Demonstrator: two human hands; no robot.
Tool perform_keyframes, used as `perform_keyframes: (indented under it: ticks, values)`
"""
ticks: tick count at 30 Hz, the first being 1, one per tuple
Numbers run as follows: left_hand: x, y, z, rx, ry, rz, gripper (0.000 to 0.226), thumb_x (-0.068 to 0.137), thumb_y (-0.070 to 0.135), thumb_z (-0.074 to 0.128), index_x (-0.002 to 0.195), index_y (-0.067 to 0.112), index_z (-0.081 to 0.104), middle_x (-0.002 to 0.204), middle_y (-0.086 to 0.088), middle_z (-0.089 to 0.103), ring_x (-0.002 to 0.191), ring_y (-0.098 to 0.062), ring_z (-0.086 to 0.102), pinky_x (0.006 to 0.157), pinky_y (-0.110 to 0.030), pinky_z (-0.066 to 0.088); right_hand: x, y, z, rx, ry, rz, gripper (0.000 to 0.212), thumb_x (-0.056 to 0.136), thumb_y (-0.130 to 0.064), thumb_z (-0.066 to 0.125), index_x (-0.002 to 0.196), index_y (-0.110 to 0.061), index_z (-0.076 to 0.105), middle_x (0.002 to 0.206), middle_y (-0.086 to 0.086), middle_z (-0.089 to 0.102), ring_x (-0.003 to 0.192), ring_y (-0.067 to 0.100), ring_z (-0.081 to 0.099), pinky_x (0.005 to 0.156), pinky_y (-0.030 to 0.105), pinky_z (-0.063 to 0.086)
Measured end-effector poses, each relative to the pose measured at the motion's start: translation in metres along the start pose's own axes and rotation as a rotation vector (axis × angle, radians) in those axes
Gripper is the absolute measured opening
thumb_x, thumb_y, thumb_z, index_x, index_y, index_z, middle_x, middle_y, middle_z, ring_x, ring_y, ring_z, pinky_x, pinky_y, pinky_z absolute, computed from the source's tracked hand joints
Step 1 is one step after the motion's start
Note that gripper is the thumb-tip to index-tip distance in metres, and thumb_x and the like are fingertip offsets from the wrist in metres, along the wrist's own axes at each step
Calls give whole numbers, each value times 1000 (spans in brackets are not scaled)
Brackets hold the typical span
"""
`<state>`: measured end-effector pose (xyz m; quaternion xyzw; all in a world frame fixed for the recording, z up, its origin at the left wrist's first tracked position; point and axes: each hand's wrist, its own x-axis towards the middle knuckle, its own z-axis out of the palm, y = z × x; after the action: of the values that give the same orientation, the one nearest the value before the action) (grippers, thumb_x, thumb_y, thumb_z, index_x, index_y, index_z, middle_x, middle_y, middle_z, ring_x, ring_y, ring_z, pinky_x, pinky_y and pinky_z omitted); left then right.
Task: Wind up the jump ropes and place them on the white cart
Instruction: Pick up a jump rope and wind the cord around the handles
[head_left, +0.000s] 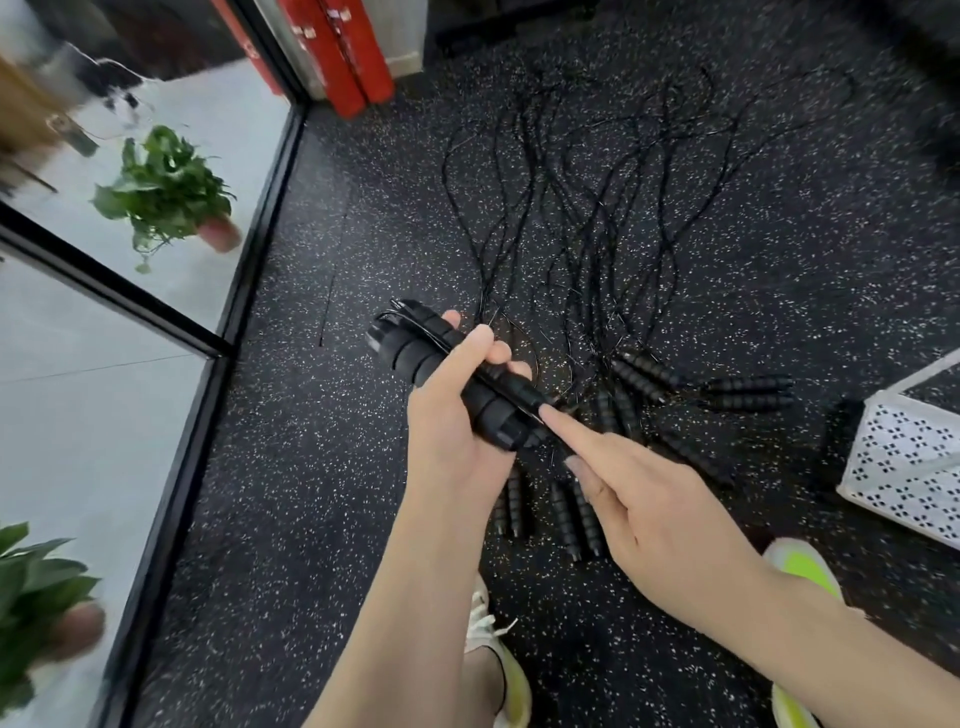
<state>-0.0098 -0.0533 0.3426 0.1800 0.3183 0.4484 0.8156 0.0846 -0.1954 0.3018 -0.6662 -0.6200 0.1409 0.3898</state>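
You stand on a black rubber floor (322, 519) flecked with white and yellow specks, beside a glass wall with a black frame (171, 483) on your left. Behind the glass sit 2 leafy green potted plants, one in a pinkish pot (166, 192) and a second (36, 608) at the lower left edge. Red upright panels (343, 52) stand at the far end of the wall.

Your left hand (457, 410) grips a pair of black ribbed foam jump-rope handles (457, 374) held side by side, fingers curled over the top and thumb beneath, with a thin black cord (447, 338) running along them. Your right hand (639, 509) reaches in from the right with its index finger extended, the tip touching the near end of the handles where the cord lies; its other fingers are loosely bent and hold nothing.

Below your hands, more black ribbed handles (644, 374) lie scattered on the floor, some fanned out to the right and several (571, 519) close to your feet. Their thin black ropes (597, 197) stretch away from you across the floor in loose, tangled waves.

At the right edge, a corner of the white perforated metal cart (904, 467) shows, near the handles but apart from them. Your 2 white and neon-yellow shoes (800, 566) stand at the bottom of the view.
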Motion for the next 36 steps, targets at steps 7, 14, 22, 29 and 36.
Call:
perform_keyframes:
  ticks: [7,14,22,29,36]
  values:
    - [-5,-14,7,33,13,-13,22,97,-7,52,114,6,54,83,-4,58,69,-16,58,66,-29,52,6,-19,-2,687,-67,630,50,88,-69,36,130,-48,53,101,-10,71,91,7,64,88,32,48]
    - [-38,-61,30,431,49,85,23,96,-10,57,104,12,61,91,-7,75,94,-24,73,88,-37,60,24,-19,-9,847,177,994,57,100,-66,35,93,-30,78,78,-10,76,66,9,67,63,27,48]
    - [-53,-80,37,652,13,198,31,96,4,67,98,34,71,109,4,77,104,-16,71,98,-45,56,24,-8,-16,971,312,1081,48,97,-58,52,96,-18,78,106,14,76,105,34,71,79,51,53]
    - [-58,-83,34,756,-119,236,23,93,18,67,97,40,72,118,6,74,114,-25,68,102,-62,51,22,-1,-21,968,308,1054,41,98,-44,51,96,-11,76,95,11,78,79,19,71,64,38,53]
    - [-55,-83,30,615,-220,74,32,90,10,72,110,35,69,128,8,71,121,-12,66,100,-36,55,28,8,-35,746,434,967,43,80,-46,56,50,-17,43,55,-1,38,60,19,35,58,40,32]
